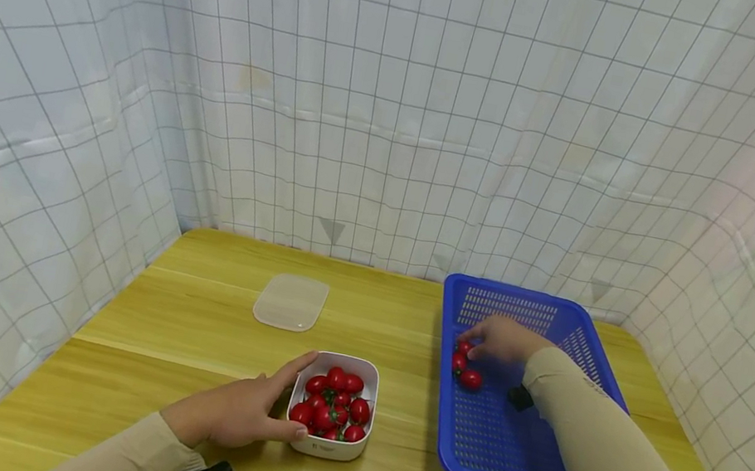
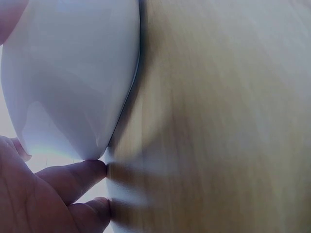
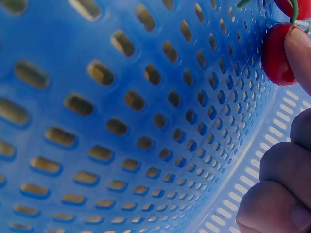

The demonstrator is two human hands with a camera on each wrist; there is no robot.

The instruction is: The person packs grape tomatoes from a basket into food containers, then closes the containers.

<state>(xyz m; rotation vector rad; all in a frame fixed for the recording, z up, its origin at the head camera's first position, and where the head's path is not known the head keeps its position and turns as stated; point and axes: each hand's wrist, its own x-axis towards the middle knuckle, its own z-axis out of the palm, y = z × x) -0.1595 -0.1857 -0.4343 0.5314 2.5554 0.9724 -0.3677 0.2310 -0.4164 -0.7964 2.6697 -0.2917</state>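
A white container [image 1: 329,452] full of red cherry tomatoes [image 1: 325,417] stands on the table. My left hand [image 1: 244,407] holds it from the left, thumb at the front and fingers along the back corner. In the left wrist view, the fingertips [image 2: 87,170] touch its smooth side wall [image 2: 73,77]. Inside the blue basket [image 1: 438,427], my right hand [image 1: 503,340] is at a few cherry tomatoes [image 1: 470,379] by the left wall. The right wrist view has the thumb pressed on one cherry tomato [image 3: 278,58] with a green stem; its index finger is out of sight.
A translucent flat lid [image 1: 291,302] lies on the wooden table [image 1: 179,327] behind the container. The slotted basket takes up the table's right side. White checked curtains [image 1: 400,105] surround the table at the back and both sides.
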